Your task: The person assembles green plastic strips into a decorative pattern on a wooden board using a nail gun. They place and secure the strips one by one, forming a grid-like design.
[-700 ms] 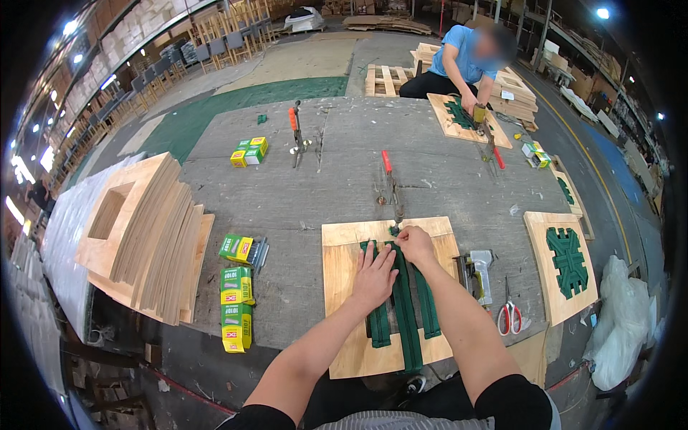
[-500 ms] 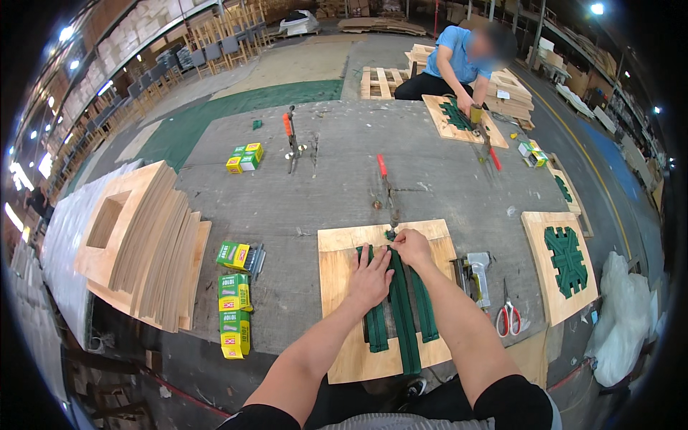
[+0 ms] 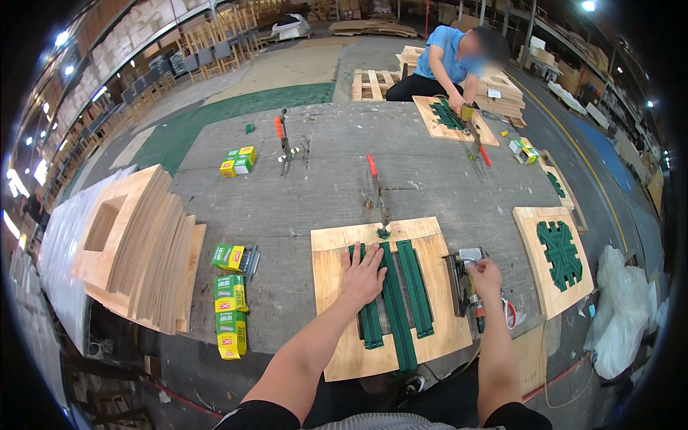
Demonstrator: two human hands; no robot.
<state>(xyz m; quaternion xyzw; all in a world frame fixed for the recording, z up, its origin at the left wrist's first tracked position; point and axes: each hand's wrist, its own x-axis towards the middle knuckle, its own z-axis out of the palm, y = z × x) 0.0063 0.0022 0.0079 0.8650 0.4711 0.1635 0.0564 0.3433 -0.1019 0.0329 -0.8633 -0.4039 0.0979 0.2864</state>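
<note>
My left hand [image 3: 363, 276] lies flat with fingers spread on dark green webbing strips [image 3: 398, 319]. The strips run lengthwise over a pale wooden board [image 3: 338, 308] in front of me; the middle one reaches past its near edge. Beside the board's right edge, my right hand [image 3: 487, 278] has its fingers curled round the handle of a staple gun [image 3: 456, 285], which is still down by the table. At the board's far edge a toggle clamp [image 3: 385, 222] stands over the end of the middle strip.
Red-handled scissors [image 3: 509, 314] lie right of the staple gun. Yellow-green staple boxes [image 3: 231, 294] and stacked wooden frames [image 3: 136, 251] stand to the left. A finished-looking webbed board [image 3: 530, 258] lies at right. Across the table a co-worker [image 3: 448, 64] handles another board [image 3: 433, 118].
My right hand has left the far end of the strips and moved right and nearer, onto the staple gun. My left hand stays on the webbing.
</note>
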